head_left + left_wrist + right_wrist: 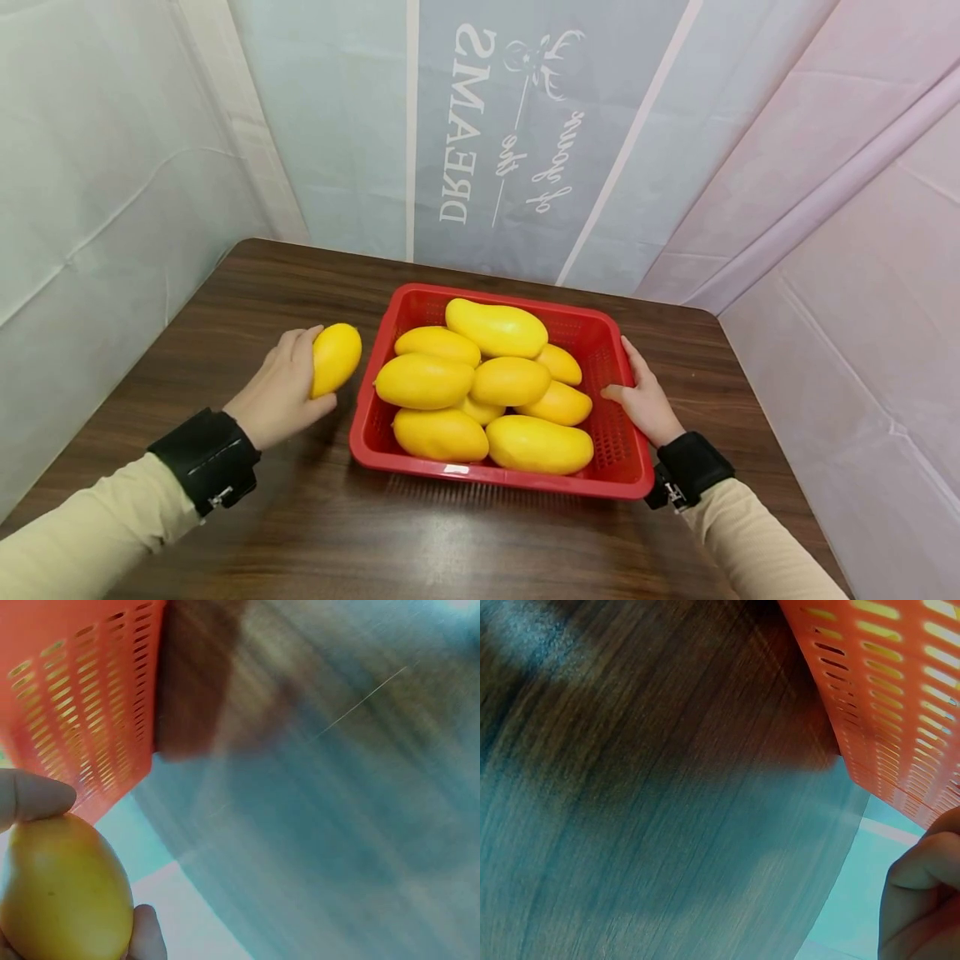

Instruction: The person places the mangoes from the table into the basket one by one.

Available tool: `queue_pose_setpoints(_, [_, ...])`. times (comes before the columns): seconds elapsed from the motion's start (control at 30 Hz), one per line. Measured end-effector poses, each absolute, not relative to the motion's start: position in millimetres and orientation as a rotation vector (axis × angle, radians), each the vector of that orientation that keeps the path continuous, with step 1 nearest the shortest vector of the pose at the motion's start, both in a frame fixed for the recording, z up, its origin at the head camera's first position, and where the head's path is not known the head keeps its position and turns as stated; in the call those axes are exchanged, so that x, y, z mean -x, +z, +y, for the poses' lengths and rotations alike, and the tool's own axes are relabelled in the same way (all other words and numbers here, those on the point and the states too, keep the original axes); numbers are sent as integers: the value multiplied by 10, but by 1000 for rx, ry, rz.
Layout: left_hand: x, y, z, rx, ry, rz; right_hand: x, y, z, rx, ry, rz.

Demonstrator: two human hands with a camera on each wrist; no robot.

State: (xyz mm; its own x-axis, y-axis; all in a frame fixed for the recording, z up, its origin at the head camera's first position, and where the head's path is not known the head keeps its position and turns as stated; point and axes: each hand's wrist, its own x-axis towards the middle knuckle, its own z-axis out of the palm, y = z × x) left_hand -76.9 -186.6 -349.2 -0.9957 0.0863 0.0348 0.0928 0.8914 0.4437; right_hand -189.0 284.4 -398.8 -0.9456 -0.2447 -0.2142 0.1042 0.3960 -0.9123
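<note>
My left hand (283,388) grips a yellow mango (336,359) to the left of a red plastic basket (501,478), apart from it. In the left wrist view the same mango (69,889) sits between thumb and fingers, close to the perforated basket wall (82,690). Several yellow mangoes (512,381) lie piled inside the basket. At its right side my right hand (647,403) holds the rim, thumb over the inside and fingers outside. Curled fingers (922,881) show beside the slotted wall (885,697) in the right wrist view.
The basket stands on a dark wood-grain table (420,550), toward its back edge. Behind the table hangs a pale cloth (352,133) with mirrored lettering. Light fabric walls (90,167) close in the left and right sides.
</note>
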Motion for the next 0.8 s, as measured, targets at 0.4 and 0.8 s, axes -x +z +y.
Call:
queue_pose_setpoints(0.4, [881,-3239,-1767,214,-786,-2959,1894,-3983,2843,118,-1561,2349])
queue_pose_setpoints(0.8, [927,-3082,-1528,513,-717,-2943,1903,-4000,2849,111,-1571,2346])
